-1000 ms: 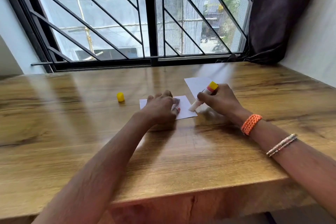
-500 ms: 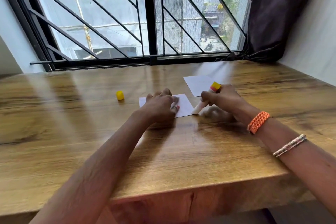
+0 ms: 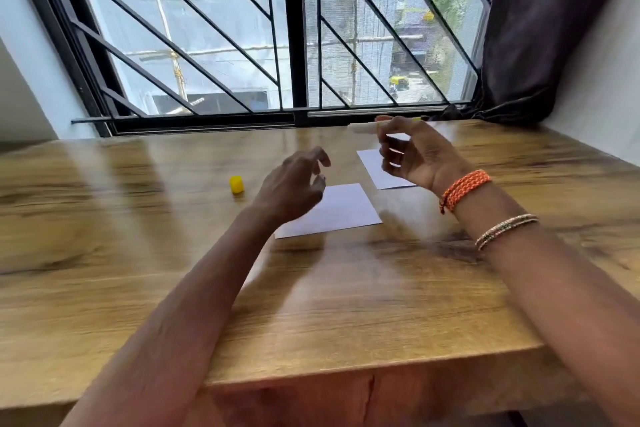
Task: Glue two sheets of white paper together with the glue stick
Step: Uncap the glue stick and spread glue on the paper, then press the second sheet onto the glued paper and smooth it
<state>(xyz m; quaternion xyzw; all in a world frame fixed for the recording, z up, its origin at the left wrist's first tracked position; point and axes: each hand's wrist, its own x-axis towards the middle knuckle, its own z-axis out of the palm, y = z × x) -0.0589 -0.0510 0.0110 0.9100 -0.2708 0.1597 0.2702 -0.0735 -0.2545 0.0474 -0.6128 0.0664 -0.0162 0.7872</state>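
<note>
Two white paper sheets lie flat and apart on the wooden table: one (image 3: 341, 210) at frame centre, another (image 3: 375, 168) just right. The right hand (image 3: 417, 158), raised, pinches the uncapped glue stick (image 3: 363, 127); the left hand (image 3: 294, 184) hovers open, empty. Paper looks light and floppy, likely best lifted by an edge. A yellow cap (image 3: 237, 184) sits centre-left; no containers.

Single head view: looks forward and down, close over brown wooden surface (image 3: 346, 305); black-barred window (image 3: 294, 45) at 12 o'clock.

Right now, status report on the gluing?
Left hand open above near sheet. Right hand holds glue stick aloft. Far sheet apart, unjoined. Nothing blocking.
</note>
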